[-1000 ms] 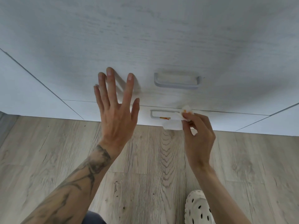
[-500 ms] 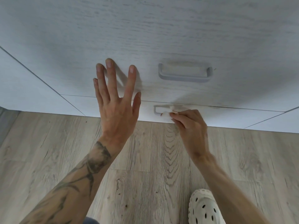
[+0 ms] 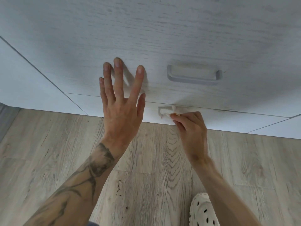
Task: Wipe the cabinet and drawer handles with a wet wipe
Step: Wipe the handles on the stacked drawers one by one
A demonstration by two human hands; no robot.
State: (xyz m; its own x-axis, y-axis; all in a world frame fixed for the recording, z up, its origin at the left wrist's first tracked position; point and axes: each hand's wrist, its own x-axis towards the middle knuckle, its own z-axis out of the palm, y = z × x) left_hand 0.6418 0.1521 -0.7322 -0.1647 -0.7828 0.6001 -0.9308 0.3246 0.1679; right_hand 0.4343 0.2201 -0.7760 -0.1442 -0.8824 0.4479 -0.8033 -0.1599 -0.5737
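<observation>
A pale wood-grain drawer front [image 3: 162, 38] fills the top of the view and carries a grey bar handle [image 3: 193, 76]. Below it a lower drawer has a smaller grey handle [image 3: 160, 110], of which only the left end shows. My right hand [image 3: 191, 128] pinches a crumpled white wet wipe [image 3: 170, 114] against that lower handle. My left hand [image 3: 121, 101] is spread flat with straight fingers on the upper drawer front, left of the bar handle.
Light wood-look flooring [image 3: 146, 185] runs below the cabinet. A cream perforated clog [image 3: 202, 211] shows at the bottom right. White cabinet panels [image 3: 24, 79] flank the drawers on both sides.
My right hand has slid the wipe leftward along the lower handle and now covers most of it. The left hand has stayed flat on the drawer front.
</observation>
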